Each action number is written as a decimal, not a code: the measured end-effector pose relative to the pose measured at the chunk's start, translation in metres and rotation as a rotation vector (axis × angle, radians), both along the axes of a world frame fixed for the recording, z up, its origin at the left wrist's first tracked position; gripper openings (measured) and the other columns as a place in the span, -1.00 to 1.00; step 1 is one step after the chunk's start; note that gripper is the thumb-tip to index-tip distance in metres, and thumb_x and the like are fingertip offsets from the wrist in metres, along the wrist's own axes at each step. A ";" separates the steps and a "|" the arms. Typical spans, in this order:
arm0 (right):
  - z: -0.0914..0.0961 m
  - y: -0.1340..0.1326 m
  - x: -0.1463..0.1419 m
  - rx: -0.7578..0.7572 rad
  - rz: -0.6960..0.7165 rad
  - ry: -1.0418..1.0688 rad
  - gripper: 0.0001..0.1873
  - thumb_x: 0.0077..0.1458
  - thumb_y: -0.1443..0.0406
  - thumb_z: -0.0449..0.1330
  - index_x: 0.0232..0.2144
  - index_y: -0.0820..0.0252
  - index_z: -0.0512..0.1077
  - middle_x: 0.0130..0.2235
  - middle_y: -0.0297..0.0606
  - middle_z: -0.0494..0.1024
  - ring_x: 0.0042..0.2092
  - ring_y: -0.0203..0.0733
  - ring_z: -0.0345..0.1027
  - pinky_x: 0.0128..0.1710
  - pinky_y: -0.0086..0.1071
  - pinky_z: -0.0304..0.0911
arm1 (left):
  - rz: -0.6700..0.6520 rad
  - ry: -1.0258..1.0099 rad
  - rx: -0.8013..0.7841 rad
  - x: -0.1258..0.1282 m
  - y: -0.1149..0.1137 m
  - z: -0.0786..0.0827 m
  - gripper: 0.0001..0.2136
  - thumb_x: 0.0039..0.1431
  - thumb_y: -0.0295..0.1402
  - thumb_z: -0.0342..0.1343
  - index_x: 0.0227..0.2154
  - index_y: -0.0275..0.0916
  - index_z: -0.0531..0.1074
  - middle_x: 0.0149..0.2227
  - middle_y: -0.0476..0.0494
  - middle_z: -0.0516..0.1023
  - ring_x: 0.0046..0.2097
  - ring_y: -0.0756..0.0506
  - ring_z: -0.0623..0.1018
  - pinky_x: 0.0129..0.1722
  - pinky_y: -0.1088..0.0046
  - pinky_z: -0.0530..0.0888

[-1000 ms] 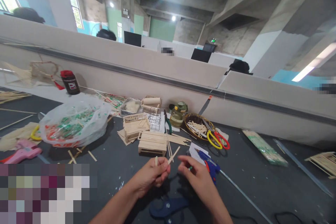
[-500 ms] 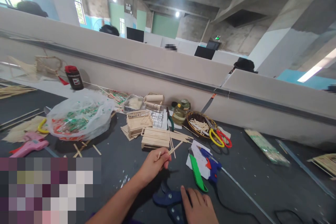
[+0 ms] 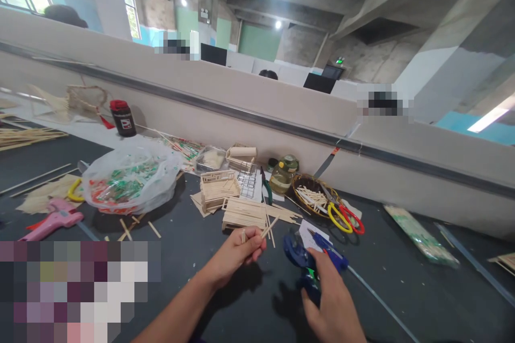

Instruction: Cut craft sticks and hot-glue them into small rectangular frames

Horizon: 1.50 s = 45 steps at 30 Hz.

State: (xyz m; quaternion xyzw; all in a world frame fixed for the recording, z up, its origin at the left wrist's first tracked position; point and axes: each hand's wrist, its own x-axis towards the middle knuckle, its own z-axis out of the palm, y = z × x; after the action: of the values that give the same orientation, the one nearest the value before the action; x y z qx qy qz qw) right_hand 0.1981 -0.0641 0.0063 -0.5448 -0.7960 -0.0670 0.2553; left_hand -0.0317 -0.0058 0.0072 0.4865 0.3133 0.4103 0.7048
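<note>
My left hand (image 3: pixel 241 251) is closed around thin wooden sticks (image 3: pixel 271 226), whose ends poke out past the fingertips. In my right hand (image 3: pixel 333 300) is a dark blue hand-held cutter (image 3: pixel 296 253), raised off the table with its head toward the left hand. Just beyond the left hand sits a small slatted stick model (image 3: pixel 243 214), with loose sticks beside it. A blue glue gun (image 3: pixel 332 253) lies on white paper by the right hand. The green utility knife is mostly covered by the cutter and right hand.
A plastic bag (image 3: pixel 132 185) of wrapped pieces stands left, near a pink glue gun (image 3: pixel 58 220). Behind are another stick model (image 3: pixel 219 190), a lidded jar (image 3: pixel 284 177) and a basket (image 3: pixel 300 187) with scissors (image 3: pixel 341 217). A partition (image 3: pixel 225 102) borders the table.
My right hand has taken hold of the blue cutter and lifted it from the table, up and to the right. My left hand keeps the sticks in nearly the same place.
</note>
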 end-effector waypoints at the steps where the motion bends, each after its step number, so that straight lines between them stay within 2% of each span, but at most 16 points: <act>1: -0.002 0.003 -0.004 -0.016 0.023 0.023 -0.44 -0.01 0.41 0.01 0.09 0.21 0.12 0.00 -0.05 0.37 0.03 -0.02 0.31 -0.03 -0.18 0.31 | -0.019 -0.005 0.006 0.000 0.000 0.000 -0.63 0.14 -0.04 0.08 -0.45 -0.31 0.35 -0.62 0.08 0.25 -0.60 0.11 0.11 -0.61 0.58 -0.01; 4: -0.011 0.008 -0.010 -0.039 0.051 0.076 -0.43 -0.06 0.44 0.03 0.07 0.20 0.16 -0.01 -0.08 0.38 0.03 -0.02 0.30 0.01 -0.16 0.27 | -0.073 -0.011 0.024 -0.001 -0.001 0.001 -0.62 0.13 -0.02 0.09 -0.45 -0.31 0.36 -0.62 0.07 0.25 -0.59 0.11 0.11 -0.61 0.57 -0.03; 9: -0.025 0.011 -0.005 -0.028 0.073 0.082 -0.37 -0.12 0.45 0.07 0.07 0.20 0.17 -0.02 -0.06 0.36 0.03 0.04 0.27 0.02 -0.09 0.24 | -0.153 0.052 0.025 -0.001 -0.001 0.000 -0.59 0.09 0.02 0.10 -0.50 -0.29 0.31 -0.60 0.07 0.24 -0.57 0.10 0.11 -0.59 0.56 -0.03; 19: -0.017 0.006 -0.006 -0.070 0.124 0.123 -0.34 -0.19 0.51 0.04 0.06 0.20 0.18 -0.04 -0.08 0.36 0.00 0.01 0.25 -0.01 -0.14 0.24 | -0.301 0.137 0.057 0.002 -0.003 0.002 -0.56 0.13 0.04 0.05 -0.51 -0.31 0.35 -0.60 0.04 0.26 -0.56 0.08 0.13 -0.55 0.52 0.00; 27: -0.015 0.004 -0.009 -0.096 0.113 0.159 -0.32 -0.24 0.52 0.02 0.03 0.20 0.22 -0.06 -0.08 0.40 -0.01 0.02 0.29 -0.02 -0.14 0.26 | -0.300 0.193 0.089 0.003 -0.001 0.009 -0.53 0.13 0.05 0.04 -0.60 -0.29 0.29 -0.61 0.03 0.24 -0.54 0.07 0.16 -0.52 0.51 0.06; 34: -0.011 0.002 -0.011 -0.120 0.122 0.187 -0.33 -0.23 0.50 0.03 0.04 0.19 0.22 -0.07 -0.10 0.40 -0.02 0.00 0.30 -0.03 -0.17 0.26 | -0.302 0.222 0.094 0.001 -0.001 0.008 -0.54 0.15 0.06 0.01 -0.59 -0.28 0.29 -0.61 0.03 0.24 -0.55 0.06 0.15 -0.53 0.50 0.05; 45: -0.016 0.002 -0.010 -0.162 0.126 0.201 -0.35 -0.19 0.49 0.03 0.05 0.16 0.20 -0.06 -0.11 0.40 -0.01 -0.01 0.29 -0.01 -0.18 0.26 | -0.325 0.194 0.053 0.001 -0.002 0.007 -0.56 0.15 0.03 0.03 -0.56 -0.28 0.30 -0.60 0.03 0.23 -0.54 0.06 0.13 -0.53 0.50 0.02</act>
State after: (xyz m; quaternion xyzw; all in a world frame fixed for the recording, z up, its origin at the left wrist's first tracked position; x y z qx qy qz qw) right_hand 0.1882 -0.0623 -0.0096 -0.5164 -0.8019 0.0686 0.2924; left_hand -0.0309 -0.0078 0.0145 0.5865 0.2863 0.2504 0.7151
